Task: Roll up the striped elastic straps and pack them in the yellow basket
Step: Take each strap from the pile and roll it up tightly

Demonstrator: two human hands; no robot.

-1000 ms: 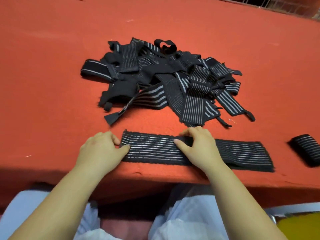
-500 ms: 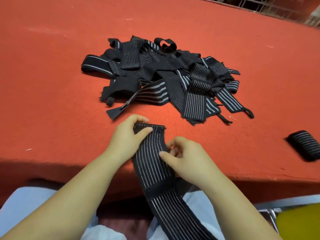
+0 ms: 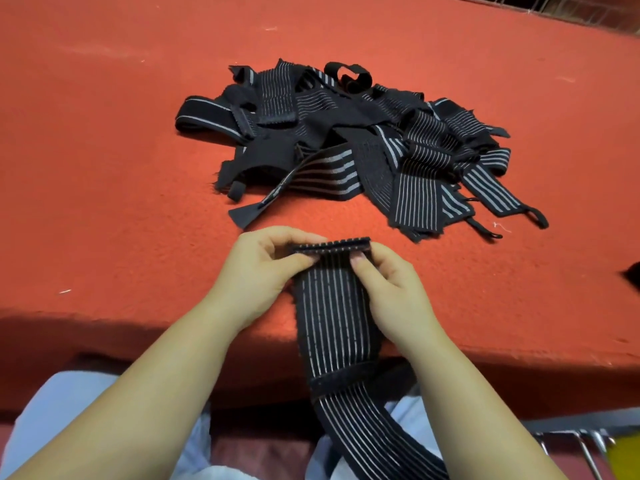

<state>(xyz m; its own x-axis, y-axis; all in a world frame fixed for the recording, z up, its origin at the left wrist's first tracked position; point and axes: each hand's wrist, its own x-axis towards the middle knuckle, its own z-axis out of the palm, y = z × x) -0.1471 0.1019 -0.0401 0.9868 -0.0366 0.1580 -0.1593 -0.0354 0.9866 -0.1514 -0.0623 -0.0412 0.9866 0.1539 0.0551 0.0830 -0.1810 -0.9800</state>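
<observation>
From my remote feed: both hands pinch the far end of a striped elastic strap at the near edge of the red desk — left hand and right hand curled on the first fold, the rest trailing off the desk toward the lap. The pile of unrolled straps lies farther back; a yellow corner — possibly the basket — shows at lower right.
</observation>
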